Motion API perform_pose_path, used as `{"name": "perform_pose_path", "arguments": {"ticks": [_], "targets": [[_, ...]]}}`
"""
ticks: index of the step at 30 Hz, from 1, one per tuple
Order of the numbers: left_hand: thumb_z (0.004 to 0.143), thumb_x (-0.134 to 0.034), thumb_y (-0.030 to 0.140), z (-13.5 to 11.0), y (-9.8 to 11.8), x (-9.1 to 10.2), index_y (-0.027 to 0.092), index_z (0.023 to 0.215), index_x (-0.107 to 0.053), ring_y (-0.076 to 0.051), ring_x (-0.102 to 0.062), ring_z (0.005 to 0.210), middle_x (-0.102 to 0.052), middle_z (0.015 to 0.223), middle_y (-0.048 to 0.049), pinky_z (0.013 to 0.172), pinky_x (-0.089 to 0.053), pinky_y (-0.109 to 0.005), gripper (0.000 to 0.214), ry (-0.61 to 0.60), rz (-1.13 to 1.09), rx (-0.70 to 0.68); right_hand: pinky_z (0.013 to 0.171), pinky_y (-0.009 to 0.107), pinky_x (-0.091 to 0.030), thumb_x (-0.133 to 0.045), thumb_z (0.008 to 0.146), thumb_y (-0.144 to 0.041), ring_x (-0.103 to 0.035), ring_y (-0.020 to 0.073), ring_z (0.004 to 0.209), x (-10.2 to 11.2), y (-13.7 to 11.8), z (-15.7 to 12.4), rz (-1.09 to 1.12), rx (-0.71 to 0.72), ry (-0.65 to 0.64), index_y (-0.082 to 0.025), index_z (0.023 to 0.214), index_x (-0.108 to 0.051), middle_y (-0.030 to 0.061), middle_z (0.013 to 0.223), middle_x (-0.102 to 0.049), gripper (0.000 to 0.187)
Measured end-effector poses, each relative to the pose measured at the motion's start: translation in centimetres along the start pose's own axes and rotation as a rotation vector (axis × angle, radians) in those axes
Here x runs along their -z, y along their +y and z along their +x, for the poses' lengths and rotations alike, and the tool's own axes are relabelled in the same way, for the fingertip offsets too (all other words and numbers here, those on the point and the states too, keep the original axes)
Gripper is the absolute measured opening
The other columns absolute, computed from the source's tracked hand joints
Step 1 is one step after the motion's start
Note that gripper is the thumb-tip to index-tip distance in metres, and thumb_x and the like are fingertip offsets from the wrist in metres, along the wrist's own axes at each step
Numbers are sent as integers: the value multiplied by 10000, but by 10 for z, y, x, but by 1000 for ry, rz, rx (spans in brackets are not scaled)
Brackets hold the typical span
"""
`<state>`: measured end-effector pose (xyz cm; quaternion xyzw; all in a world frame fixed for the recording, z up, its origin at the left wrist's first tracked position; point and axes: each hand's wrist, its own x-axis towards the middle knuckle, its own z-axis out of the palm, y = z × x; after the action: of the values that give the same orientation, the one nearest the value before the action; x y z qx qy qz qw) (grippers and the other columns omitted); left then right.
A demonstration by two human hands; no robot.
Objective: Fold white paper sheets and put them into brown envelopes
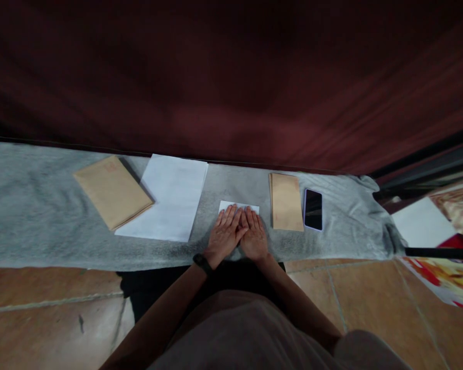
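My left hand [224,234] and my right hand [254,236] lie flat, side by side with thumbs meeting, on a small piece of white paper [227,204]. Only the paper's far strip shows beyond my fingertips; the rest is hidden under my palms, so I cannot tell whether it is folded. Fingers of both hands are stretched out, gripping nothing. To the left lies a stack of large white sheets [173,195]. A pile of big brown envelopes [113,192] overlaps its left side. Right of my hands is a smaller stack of brown envelopes [287,203].
A phone [313,209] in a purple case lies beside the right envelopes. Grey cloth [42,205] covers the long narrow surface, backed by a dark red panel [235,123]. At far right are a white sheet [423,222] and a colourful printed bag or poster [447,277]. Tiles [355,293] cover the floor.
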<state>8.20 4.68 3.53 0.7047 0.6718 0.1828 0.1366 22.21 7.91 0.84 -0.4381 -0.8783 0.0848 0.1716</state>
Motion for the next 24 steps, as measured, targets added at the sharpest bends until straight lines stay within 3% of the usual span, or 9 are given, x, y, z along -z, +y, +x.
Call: {"name": "perform_pose_path", "arguments": {"ticks": [8, 18, 21, 24], "targets": [[1031, -362, 386, -6, -21, -3, 58, 1585, -301, -279, -222, 1564, -296, 1662, -172, 1275, -188, -489, 646, 81, 111, 96, 1219, 521, -316, -357, 1073, -303, -300, 303, 1533, -1, 6, -1, -61, -116, 63, -39, 1590, -295, 230, 1626, -338, 584], [1038, -329, 407, -8, -23, -3, 32, 1570, -325, -290, -270, 1548, -336, 1641, -181, 1264, -241, -482, 651, 97, 238, 150, 1185, 522, -362, -321, 1086, -324, -359, 315, 1503, 3, 12, -10, -121, -192, 101, -38, 1586, -310, 237, 1603, -381, 576], [1034, -340, 406, -8, -21, -2, 23, 1570, -320, -300, -265, 1548, -325, 1644, -190, 1266, -234, -490, 659, 92, 251, 154, 1194, 531, -351, -321, 1081, -319, -329, 313, 1520, 9, 3, -4, -96, -164, 76, -51, 1596, -287, 221, 1628, -342, 581], [1020, -349, 311, -8, -20, 0, 8, 1572, -303, -303, -219, 1562, -302, 1652, -197, 1277, -197, -517, 631, 69, 278, 134, 1226, 484, -327, -311, 1083, -319, -301, 273, 1536, 11, -15, 7, -42, -35, -9, -54, 1588, -310, 184, 1635, -347, 570]]}}
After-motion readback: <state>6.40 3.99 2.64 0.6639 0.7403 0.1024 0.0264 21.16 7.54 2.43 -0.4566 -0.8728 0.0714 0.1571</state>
